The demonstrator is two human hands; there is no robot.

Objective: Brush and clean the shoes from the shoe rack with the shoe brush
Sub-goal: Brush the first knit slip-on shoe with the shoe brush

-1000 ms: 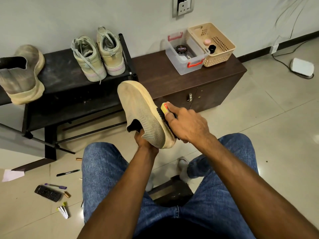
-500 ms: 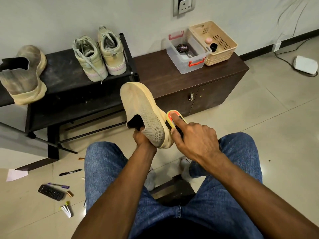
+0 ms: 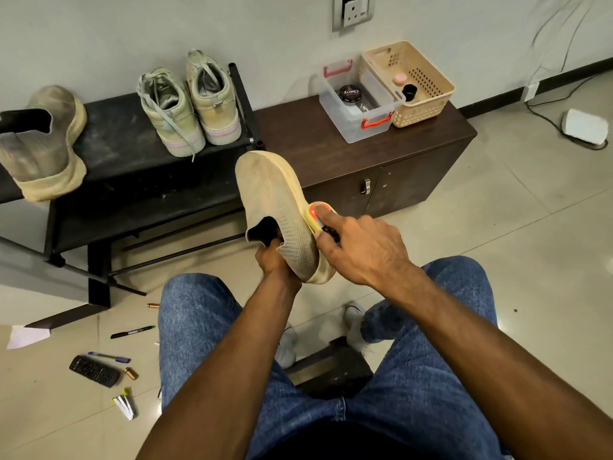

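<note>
Mid-stroke on one slip-on shoe (image 3: 278,207), held up in front of the knees, toe pointing up and away, heel down toward the lap. Long axis running from the left hand (image 3: 277,260) at the heel and collar up to the toe, tilted slightly left. Left fingers wrapped around the heel end, clamped on the shoe from below; exact finger layout hidden behind the knit upper.

Shoe brush (image 3: 320,215) pressed against the sole edge on the shoe's right side, just beyond the right hand (image 3: 360,247). Right fingers curled over the brush back, index finger stretched along its orange and yellow top, thumb out of sight. Bristles mostly hidden between hand and sole; contact looks likely, not certain.

From the right fingertips, uncleaned length of sole lying up and to the left, along the shoe's long axis toward the toe. Probably the next stroke: pushing the brush forward along that edge, away from the body, with the left grip bracing against it. Right hand nearer the work; left hand only a holder.

Beyond both hands, farther off and to the left: shoe rack (image 3: 126,161) bearing a pair of laced sneakers (image 3: 189,104) and the matching slip-on (image 3: 43,147), all apart from the fingers and seemingly waiting their turn.
</note>
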